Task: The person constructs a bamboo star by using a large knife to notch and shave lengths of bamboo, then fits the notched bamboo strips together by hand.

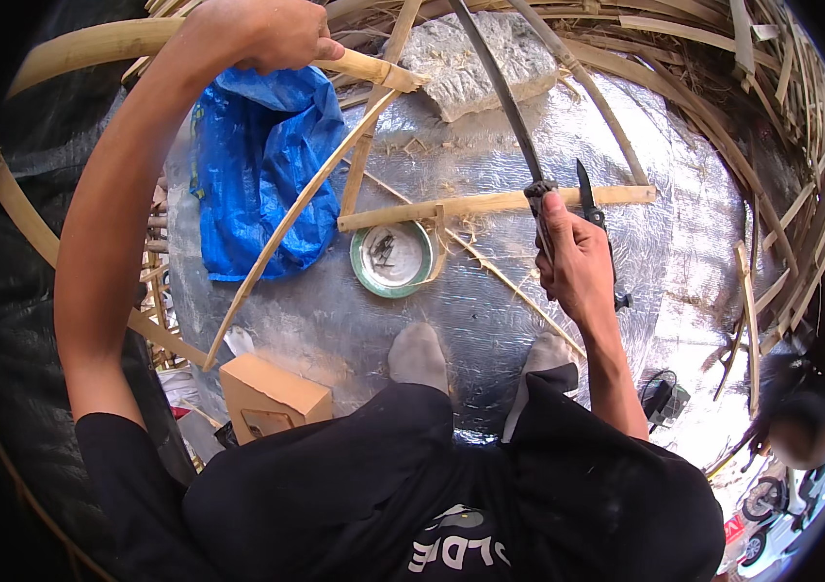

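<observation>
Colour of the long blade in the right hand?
Dark grey, near black; the long blade shows best in the head view.

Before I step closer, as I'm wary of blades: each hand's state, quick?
Left hand: closed, holding a bamboo piece.
Right hand: closed, holding a long dark-bladed knife.

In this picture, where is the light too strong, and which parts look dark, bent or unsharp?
In the head view, glare whitens the silver floor sheet, most toward the right; the black sheet at left is dim; the bamboo strips look curved near the right rim; black corners surround the image; the right hand looks fairly sharp.
</observation>
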Demonstrator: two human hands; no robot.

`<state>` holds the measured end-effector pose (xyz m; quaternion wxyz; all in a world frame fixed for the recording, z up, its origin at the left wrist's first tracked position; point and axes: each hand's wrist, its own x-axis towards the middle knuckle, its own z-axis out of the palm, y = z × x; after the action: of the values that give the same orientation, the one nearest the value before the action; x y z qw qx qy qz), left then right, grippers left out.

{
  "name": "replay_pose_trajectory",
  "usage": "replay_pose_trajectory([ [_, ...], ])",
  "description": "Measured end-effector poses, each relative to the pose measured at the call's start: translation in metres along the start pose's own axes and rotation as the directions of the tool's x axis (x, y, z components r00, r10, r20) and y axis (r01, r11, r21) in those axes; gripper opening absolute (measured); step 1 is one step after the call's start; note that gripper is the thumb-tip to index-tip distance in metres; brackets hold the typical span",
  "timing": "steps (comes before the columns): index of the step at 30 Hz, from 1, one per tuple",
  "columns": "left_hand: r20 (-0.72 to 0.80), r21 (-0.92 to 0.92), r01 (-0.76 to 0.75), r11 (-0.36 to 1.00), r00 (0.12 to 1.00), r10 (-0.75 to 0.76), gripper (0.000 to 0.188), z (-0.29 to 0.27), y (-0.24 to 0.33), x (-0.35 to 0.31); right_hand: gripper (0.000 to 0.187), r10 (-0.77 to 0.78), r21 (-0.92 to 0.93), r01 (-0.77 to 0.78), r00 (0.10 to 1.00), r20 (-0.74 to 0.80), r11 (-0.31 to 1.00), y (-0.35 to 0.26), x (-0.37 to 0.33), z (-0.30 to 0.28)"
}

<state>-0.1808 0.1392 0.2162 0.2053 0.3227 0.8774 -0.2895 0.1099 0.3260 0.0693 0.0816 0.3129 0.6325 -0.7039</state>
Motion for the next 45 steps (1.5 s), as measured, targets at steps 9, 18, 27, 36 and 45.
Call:
replay_pose_trajectory([
  [9, 0.141, 0.043, 0.078, 0.996, 0.986, -0.084, 0.057, -0.015, 0.007, -0.003, 0.060, -0.057, -0.044, 0.058, 0.998, 0.027, 0.997, -0.019, 0.010, 0.020],
  [18, 0.377, 0.026, 0.024, 0.999, 0.925, -0.032, 0.053, -0.042, 0.021, -0.010, 0.068, -0.170, -0.310, 0.186, 0.982, 0.081, 0.932, 0.058, 0.067, 0.056],
  [27, 0.537, -0.101, 0.285, 0.953, 0.822, -0.189, 0.059, -0.025, -0.007, 0.004, 0.058, -0.280, 0.071, 0.274, 0.956, 0.092, 0.959, 0.061, 0.051, 0.070],
  [36, 0.704, -0.126, 0.437, 0.891, 0.672, -0.230, 0.056, -0.020, -0.013, 0.043, 0.060, -0.135, -0.011, 0.136, 0.989, 0.055, 0.991, 0.047, 0.035, 0.068],
  [45, 0.644, 0.106, 0.154, 0.982, 0.742, -0.186, 0.033, 0.011, 0.038, 0.083, 0.059, -0.069, -0.175, 0.078, 0.996, 0.053, 0.981, 0.044, 0.030, 0.050],
])
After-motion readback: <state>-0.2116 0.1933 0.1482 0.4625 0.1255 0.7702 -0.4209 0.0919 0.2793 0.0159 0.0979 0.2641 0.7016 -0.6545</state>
